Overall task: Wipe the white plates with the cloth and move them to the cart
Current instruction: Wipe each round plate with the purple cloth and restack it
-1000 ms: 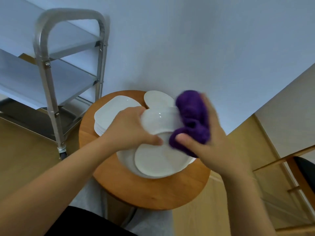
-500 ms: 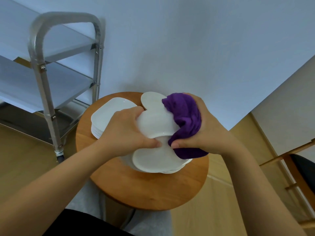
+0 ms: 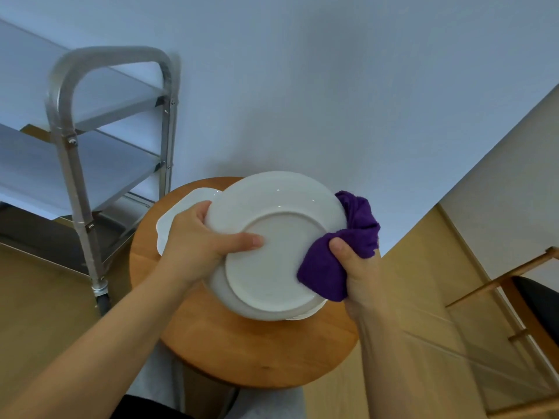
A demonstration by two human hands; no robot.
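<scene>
My left hand (image 3: pixel 196 240) now grips the plate (image 3: pixel 272 237) tipped up, underside facing me, while my right hand (image 3: pixel 360 273) clutches the cloth (image 3: pixel 338 261) against its rim.

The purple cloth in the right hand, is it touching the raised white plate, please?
Touching. The head view shows the purple cloth, gripped by the right hand, wrapped over the right rim of the white plate, with no gap between them.
</scene>
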